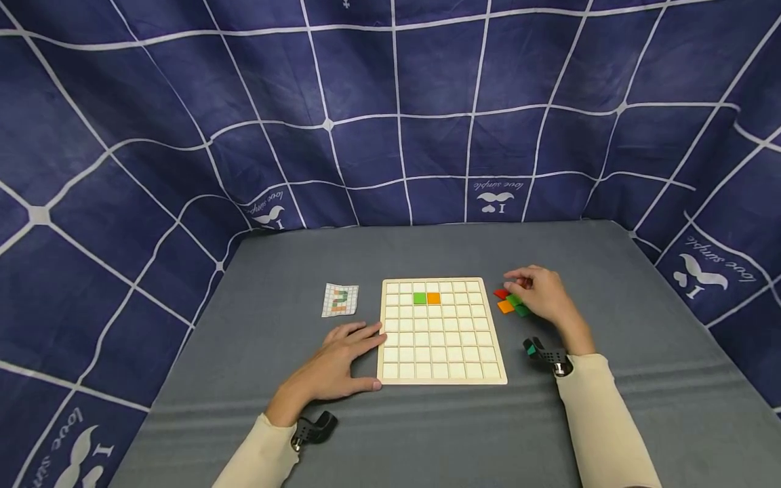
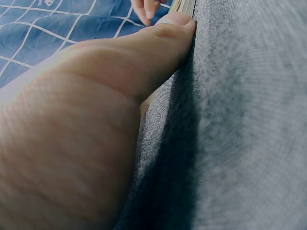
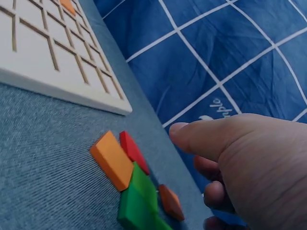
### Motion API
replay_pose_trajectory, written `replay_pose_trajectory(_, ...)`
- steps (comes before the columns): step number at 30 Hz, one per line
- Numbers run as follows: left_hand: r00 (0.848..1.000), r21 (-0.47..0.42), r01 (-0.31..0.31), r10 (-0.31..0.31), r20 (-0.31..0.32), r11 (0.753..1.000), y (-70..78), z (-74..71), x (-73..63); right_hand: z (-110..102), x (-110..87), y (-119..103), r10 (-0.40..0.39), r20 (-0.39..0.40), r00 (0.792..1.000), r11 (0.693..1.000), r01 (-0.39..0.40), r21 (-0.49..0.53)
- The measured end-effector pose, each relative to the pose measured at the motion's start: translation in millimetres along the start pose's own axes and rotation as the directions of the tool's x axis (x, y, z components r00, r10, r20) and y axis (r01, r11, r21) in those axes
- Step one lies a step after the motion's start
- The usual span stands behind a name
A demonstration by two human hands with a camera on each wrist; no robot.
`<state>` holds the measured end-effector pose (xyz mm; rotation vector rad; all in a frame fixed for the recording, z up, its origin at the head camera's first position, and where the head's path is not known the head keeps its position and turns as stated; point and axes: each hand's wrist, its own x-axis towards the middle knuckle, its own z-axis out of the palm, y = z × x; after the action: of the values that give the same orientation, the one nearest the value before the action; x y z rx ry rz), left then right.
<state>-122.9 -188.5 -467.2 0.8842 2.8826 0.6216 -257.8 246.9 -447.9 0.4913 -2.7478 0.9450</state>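
Observation:
My left hand point(image 1: 335, 362) rests at the left edge of a pale wooden grid board point(image 1: 438, 355), its spread fingertips and thumb touching the rim. Two square tiles sit in the board's upper part: a green tile point(image 1: 419, 298) and, right beside it, an orange tile point(image 1: 434, 298). Off the board's right side, my right hand point(image 1: 542, 291) hovers over a small group of loose tiles. Among them the right wrist view shows an orange tile point(image 3: 112, 160), a red tile point(image 3: 133, 151), green tiles point(image 3: 139, 201) and a brownish-orange tile point(image 3: 171, 202). No tile shows between thumb and fingers.
A small paper card point(image 1: 339, 300) with a coloured grid pattern lies left of the board. Grey cloth point(image 1: 293, 264) covers the table. Dark blue curtains point(image 1: 366, 156) with white lines hang behind it and at both sides.

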Motion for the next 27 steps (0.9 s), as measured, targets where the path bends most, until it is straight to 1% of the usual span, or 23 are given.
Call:
replay_pose_trajectory(5, 1.0, 0.004, 0.002, -0.003, 0.01, 1.0, 0.7, -2.8, -0.7, 4, 1.2, 1, 0.029, 0.051, 0.998, 1.0, -0.029, -0.011)
replay_pose_trajectory(8, 1.0, 0.003, 0.003, -0.003, 0.009, 1.0, 1.5, -4.0, -1.2, 6, 1.8, 1, 0.043, 0.067, 0.997, 0.999, -0.041, -0.028)
replay_pose_trajectory(13, 1.0, 0.001, 0.008, -0.008, 0.008, 1.0, 2.5, -5.8, -1.9, 11, 3.9, 0, 0.046, 0.083, 0.996, 0.998, -0.042, -0.045)
replay_pose_trajectory(18, 1.0, 0.004, 0.006, -0.006, 0.01, 1.0, 2.5, -6.6, -1.5, 14, 6.0, -1, 0.03, 0.082, 0.996, 0.996, -0.023, -0.089)
replay_pose_trajectory(23, 1.0, 0.01, 0.006, -0.006, 0.016, 1.0, 2.4, -6.1, 0.0, 14, 5.3, -1, 0.066, 0.097, 0.993, 0.991, -0.054, -0.122)
replay_pose_trajectory(27, 1.0, 0.021, 0.001, -0.001, 0.023, 1.0, 2.6, -5.0, 1.7, 13, 3.1, -1, 0.091, 0.103, 0.99, 0.989, -0.078, -0.128)
